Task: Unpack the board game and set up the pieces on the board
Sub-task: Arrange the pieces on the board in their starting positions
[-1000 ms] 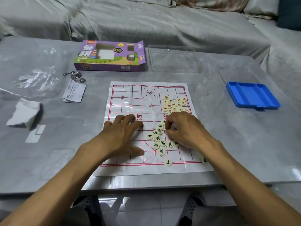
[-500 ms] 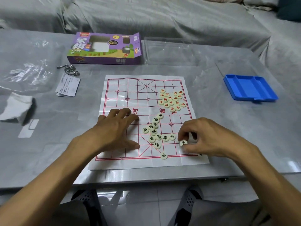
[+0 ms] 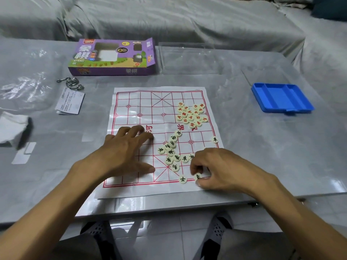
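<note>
Pinching one black-marked piece (image 3: 197, 176) at the near edge of the board (image 3: 131, 102), the right hand (image 3: 221, 168) has thumb and fingers curled round it, just right of a lone piece (image 3: 182, 179) already on the near line. Judgement: this piece is being set on its back-row point beside that one.

Left hand (image 3: 123, 152): lies flat on the near-left part of the board, fingers straight and spread, holding nothing. Likely reason: the board is a thin creased sheet, and the palm keeps it from sliding while the other hand works.

Black pieces (image 3: 171, 147): loose cluster near board centre, touching one another, unsorted; roughly a dozen, exact count not readable under the right hand. One single black piece (image 3: 214, 139) sits apart at the board's right edge.

Red pieces (image 3: 191, 114): heap on the far-right part of the board, about sixteen, none placed. Colours kept apart, presumably for sorting by side.

Off the board:
- one blue tray (image 3: 281, 97), right edge of the tabletop (image 3: 262, 147), nothing in it;
- one leaflet (image 3: 69, 101) and one metal ring puzzle (image 3: 71, 83), left of the board;
- one purple box (image 3: 112, 57), flap open, towards the far edge;
- one clear plastic lid (image 3: 187, 59) just right of the box.

Setup judged barely begun.
</note>
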### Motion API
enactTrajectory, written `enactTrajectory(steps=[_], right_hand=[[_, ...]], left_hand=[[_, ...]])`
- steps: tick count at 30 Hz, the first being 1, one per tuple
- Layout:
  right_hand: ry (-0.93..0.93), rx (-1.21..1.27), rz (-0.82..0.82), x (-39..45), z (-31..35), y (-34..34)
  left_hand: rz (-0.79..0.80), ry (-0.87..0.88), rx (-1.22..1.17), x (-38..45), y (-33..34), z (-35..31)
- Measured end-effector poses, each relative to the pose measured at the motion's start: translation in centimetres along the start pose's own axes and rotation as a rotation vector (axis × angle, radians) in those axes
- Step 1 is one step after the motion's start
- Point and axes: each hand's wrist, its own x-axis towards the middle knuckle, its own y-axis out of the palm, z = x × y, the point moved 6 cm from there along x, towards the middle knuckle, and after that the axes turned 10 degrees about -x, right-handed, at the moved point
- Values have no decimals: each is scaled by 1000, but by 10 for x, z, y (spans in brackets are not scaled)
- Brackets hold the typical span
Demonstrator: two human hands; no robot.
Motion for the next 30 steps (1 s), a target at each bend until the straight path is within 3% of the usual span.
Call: enactTrajectory(steps=[7,16,30], right_hand=[[117,58,-120,2,-21,-25],[111,-32,-88,28,-13,-15],[190,53,-156,30,-26,-15]], left_hand=[[-9,2,-11,1,-1,-1],[-4,-2,-6,0,0,-1],[-6,-6,-12,0,0,-1]])
